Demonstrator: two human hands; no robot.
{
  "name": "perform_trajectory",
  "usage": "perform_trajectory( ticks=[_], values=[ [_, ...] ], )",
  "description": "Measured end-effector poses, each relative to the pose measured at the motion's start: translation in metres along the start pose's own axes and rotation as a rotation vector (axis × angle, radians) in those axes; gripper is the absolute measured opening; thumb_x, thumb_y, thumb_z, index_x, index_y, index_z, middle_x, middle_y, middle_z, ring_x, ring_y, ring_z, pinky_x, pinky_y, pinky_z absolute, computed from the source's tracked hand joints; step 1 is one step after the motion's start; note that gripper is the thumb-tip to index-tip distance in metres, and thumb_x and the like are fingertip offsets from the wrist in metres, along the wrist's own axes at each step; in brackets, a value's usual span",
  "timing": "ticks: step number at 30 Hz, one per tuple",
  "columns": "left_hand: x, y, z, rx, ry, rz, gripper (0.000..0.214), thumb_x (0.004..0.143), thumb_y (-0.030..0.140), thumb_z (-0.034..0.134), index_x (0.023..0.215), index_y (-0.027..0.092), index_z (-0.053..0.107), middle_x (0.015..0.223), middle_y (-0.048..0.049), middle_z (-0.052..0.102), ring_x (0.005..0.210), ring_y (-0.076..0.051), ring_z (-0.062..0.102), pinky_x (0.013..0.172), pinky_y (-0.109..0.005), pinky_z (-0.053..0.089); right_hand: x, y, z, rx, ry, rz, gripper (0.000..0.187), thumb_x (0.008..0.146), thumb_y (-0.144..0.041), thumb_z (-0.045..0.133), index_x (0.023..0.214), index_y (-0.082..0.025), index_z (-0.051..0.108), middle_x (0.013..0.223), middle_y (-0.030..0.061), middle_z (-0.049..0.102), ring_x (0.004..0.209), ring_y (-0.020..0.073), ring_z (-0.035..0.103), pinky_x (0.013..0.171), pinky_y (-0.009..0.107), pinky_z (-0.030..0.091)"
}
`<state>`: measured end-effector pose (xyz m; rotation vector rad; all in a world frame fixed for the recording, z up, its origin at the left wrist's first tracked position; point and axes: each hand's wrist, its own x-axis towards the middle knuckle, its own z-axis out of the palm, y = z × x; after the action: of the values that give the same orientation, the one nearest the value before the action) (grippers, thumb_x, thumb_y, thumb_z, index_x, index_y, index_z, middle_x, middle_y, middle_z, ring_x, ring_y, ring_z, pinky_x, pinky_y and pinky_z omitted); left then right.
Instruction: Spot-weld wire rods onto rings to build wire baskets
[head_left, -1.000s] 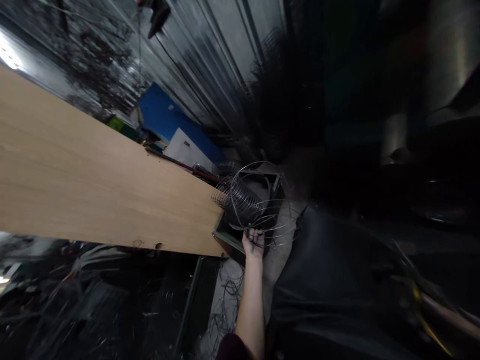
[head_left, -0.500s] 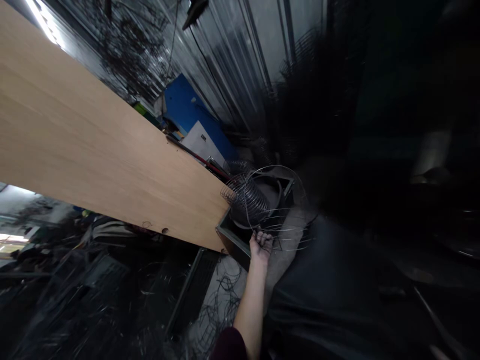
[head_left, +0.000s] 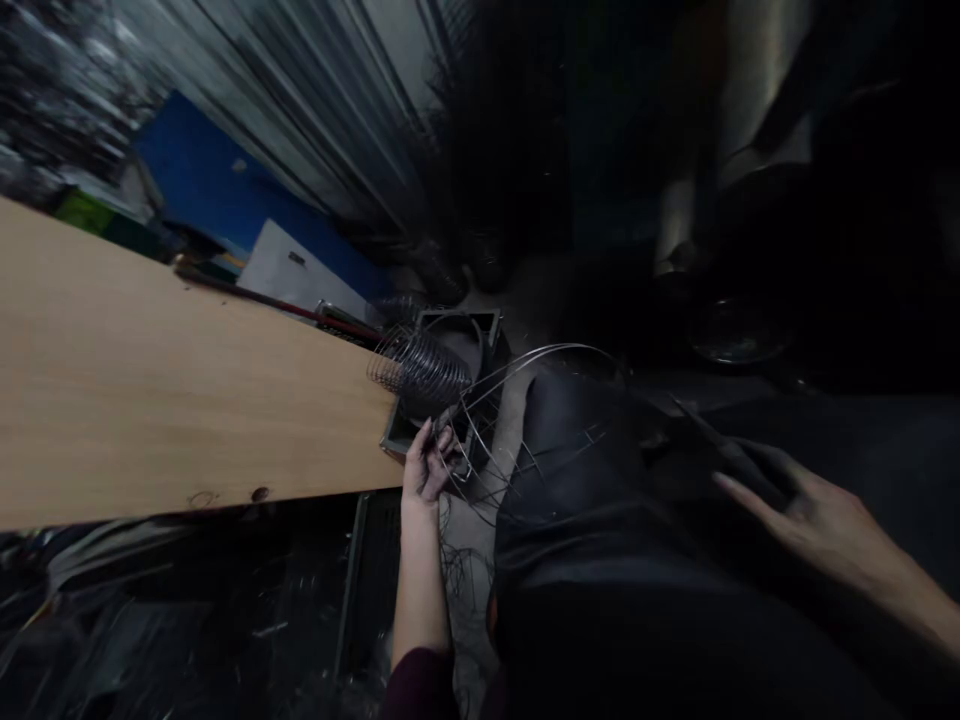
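Observation:
My left hand [head_left: 431,462] is closed on thin metal wire [head_left: 536,355], whose loose loops spread to the right across the dark cloth over my lap. Just above that hand, a springy wire coil [head_left: 431,368] lies over a round dark tub inside an open box [head_left: 397,432]. My right hand [head_left: 821,520], at the right, grips a long dark tool [head_left: 724,450] with a narrow tip pointing up and left. Deep shadow and blur hide the tool's exact kind.
A wide wooden board [head_left: 187,390] stretches in from the left up to the box. Behind it stand a blue panel [head_left: 247,190] and a white panel [head_left: 296,275]. Tangled wire [head_left: 461,575] lies on the floor below. A shiny round object [head_left: 739,330] sits in the dark at right.
The view has swung to the right, so the board and box sit further left. My right hand with the dark tool has come into view. The wire loops now reach over my lap.

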<state>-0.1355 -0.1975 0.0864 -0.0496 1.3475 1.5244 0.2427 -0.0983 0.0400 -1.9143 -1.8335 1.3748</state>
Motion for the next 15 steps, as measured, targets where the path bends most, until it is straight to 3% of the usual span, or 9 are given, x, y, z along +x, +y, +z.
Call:
perform_trajectory(
  ticks=[4,7,12,15],
  values=[
    [0.013,-0.024,0.027,0.126,-0.152,0.04,0.022,0.074,0.032,0.073,0.083,0.013,0.065,0.057,0.0053,0.047,0.051,-0.005,0.044,0.06,-0.019,0.046,-0.004,0.011,-0.004,0.023,0.04,0.024,0.061,0.074,-0.063,0.047,0.119,-0.022,0.05,0.082,0.0089,0.065,0.06,0.028,0.06,0.067,0.045,0.052],
    [0.024,-0.043,0.041,0.227,-0.15,0.173,0.038,0.073,0.044,0.074,0.093,0.014,0.066,0.064,0.0034,0.052,0.055,-0.005,0.046,0.057,-0.016,0.042,-0.008,0.028,-0.007,0.003,0.062,0.09,0.062,0.075,-0.062,0.046,0.122,-0.021,0.049,0.069,0.006,0.061,0.058,0.0281,0.058,0.067,0.044,0.051],
    [0.021,-0.073,0.049,0.355,-0.22,0.435,0.059,0.066,0.057,0.074,0.111,0.021,0.063,0.079,0.0011,0.057,0.066,-0.008,0.049,0.063,-0.017,0.042,-0.013,0.045,-0.003,0.004,0.027,0.086,0.059,0.079,-0.059,0.046,0.123,-0.02,0.047,0.096,0.0124,0.065,0.077,0.0298,0.063,0.075,0.041,0.052],
    [0.008,-0.088,0.055,0.442,-0.237,0.444,0.088,0.051,0.05,0.085,0.129,0.027,0.052,0.099,-0.0007,0.058,0.075,-0.01,0.052,0.07,-0.019,0.043,-0.01,0.047,0.006,0.008,-0.008,0.041,0.056,0.081,-0.057,0.047,0.122,-0.019,0.047,0.105,0.0139,0.064,0.092,0.0306,0.063,0.084,0.04,0.051]
  ],
)
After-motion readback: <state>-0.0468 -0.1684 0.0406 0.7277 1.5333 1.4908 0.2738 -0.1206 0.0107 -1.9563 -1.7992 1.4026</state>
